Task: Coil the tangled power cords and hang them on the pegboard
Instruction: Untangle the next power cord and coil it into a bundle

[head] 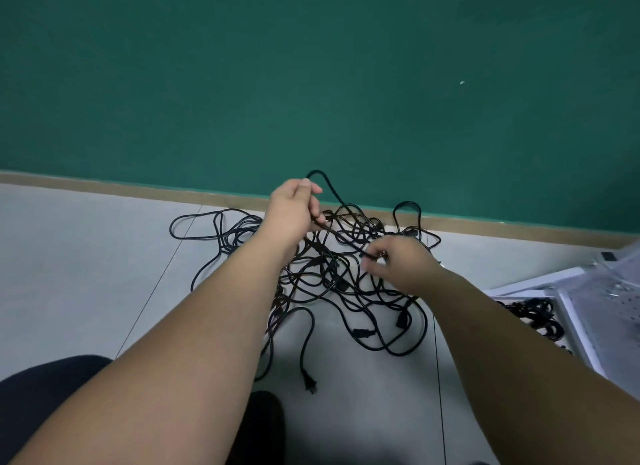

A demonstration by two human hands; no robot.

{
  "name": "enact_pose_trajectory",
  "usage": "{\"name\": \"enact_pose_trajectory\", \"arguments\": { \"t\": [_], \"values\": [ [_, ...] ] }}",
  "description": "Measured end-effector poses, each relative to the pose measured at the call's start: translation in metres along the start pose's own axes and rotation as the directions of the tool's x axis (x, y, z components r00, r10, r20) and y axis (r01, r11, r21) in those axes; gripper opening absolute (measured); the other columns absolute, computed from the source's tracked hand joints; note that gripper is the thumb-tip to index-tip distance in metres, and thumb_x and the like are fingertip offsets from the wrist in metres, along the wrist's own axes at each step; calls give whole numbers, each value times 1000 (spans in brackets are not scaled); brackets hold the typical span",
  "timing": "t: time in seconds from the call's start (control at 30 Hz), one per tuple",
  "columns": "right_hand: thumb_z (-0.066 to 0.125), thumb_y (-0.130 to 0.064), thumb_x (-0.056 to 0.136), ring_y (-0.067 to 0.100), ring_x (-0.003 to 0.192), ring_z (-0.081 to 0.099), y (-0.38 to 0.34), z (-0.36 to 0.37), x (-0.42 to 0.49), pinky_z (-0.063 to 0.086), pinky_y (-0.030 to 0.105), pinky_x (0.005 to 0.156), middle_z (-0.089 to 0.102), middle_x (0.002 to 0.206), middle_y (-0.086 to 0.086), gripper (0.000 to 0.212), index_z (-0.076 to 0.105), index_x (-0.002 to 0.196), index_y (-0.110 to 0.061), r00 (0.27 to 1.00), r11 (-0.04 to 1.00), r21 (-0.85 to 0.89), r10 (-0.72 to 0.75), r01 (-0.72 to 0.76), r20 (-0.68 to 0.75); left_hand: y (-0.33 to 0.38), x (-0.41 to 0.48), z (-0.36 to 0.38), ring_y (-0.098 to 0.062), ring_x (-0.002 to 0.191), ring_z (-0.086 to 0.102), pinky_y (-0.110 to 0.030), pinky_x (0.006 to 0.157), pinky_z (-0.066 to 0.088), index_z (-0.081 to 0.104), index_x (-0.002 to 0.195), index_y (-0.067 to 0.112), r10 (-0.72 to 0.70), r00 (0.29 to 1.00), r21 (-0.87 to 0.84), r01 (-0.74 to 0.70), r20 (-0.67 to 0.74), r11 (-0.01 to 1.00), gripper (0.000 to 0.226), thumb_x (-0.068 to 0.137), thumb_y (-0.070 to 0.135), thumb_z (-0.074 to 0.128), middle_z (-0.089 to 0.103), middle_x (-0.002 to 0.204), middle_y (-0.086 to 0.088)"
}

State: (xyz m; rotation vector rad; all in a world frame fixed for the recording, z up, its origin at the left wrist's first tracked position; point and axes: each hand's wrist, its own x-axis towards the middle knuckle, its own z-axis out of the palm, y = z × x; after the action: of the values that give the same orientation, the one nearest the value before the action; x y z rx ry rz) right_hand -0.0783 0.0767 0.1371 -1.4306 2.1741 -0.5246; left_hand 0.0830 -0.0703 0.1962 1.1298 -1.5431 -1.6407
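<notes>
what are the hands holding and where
Both hold a black power cord mid-length, not a plug: left hand grips below a raised loop, right hand pinches it over the tangle.

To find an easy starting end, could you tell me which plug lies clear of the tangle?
The pronged plug nearest the camera, alone on bare floor; the other connectors sit among crossing cords.

The tangled cords (341, 284) lie on the floor (86, 256) before the wall (311, 83) — pegboard (609, 308) to their right.

Dim, soft light; edges warped, blurry.
</notes>
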Motion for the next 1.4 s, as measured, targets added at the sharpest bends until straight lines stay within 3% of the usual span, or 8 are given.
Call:
{"name": "enact_pose_trajectory", "arguments": {
  "t": [0.33,0.5,0.63,0.8,1.0,1.17,1.3,1.4],
  "values": [
    [77,-41,95,12,62,45,-81,-128,-4,39,29,61,55,68,-7,22,73,82,-24,821,817,447,-57,366,-568,118,1,-13,-20,65,69,-42,73,66,72,110,10,212,975,-115,-218,-61,969,24,112,20,50,59,66,4],
    [85,-25,90,18,58,54,-109,-173,-35,50,30,58,64,73,11,16,76,94,-13,904,757,507,-270,411,-331,168,-30,-15,-15,64,51,-45,73,65,70,117,14,413,903,-178,-390,118,903,30,115,30,45,38,66,3],
    [94,-29,76,21,81,70,-94,-175,-48,57,41,80,79,101,4,48,71,114,-14,959,778,584,-283,232,-4,182,-51,-12,-21,56,37,-40,66,59,68,115,14,559,793,-78,-559,241,826,29,115,28,43,31,64,1],
    [85,-38,88,20,84,76,-76,-151,-34,60,42,72,71,117,3,52,54,128,-24,976,864,486,-28,132,-215,180,-60,-7,-20,51,30,-39,58,55,67,113,12,584,729,50,-639,356,767,29,116,27,43,29,62,0],
    [64,-37,106,13,78,68,-71,-132,-22,59,38,73,76,105,-5,17,79,109,-31,988,929,339,-157,150,-9,168,-51,-5,-20,51,32,-37,55,50,70,109,14,547,766,81,-603,338,794,29,115,29,46,30,61,-2],
    [56,-23,109,20,70,72,-77,-126,-7,60,44,70,76,91,7,20,68,97,-13,981,822,565,46,71,-190,158,-33,-5,-18,51,32,-33,54,50,73,113,12,535,820,87,-560,205,824,29,114,28,48,30,63,-2],
    [63,-19,97,19,71,73,-74,-130,0,56,38,75,73,82,-2,16,52,109,-22,941,991,131,78,-36,-330,152,-24,9,-19,51,35,-33,52,49,72,108,16,518,853,68,-522,64,851,28,113,30,48,34,59,2],
    [78,-24,87,10,72,66,-79,-125,-4,57,37,75,70,88,-9,41,58,120,-37,995,994,63,-91,89,29,148,-18,26,-18,51,33,-30,50,46,62,104,15,372,928,-52,-373,-39,926,29,115,32,41,36,60,5]
  ]
}}
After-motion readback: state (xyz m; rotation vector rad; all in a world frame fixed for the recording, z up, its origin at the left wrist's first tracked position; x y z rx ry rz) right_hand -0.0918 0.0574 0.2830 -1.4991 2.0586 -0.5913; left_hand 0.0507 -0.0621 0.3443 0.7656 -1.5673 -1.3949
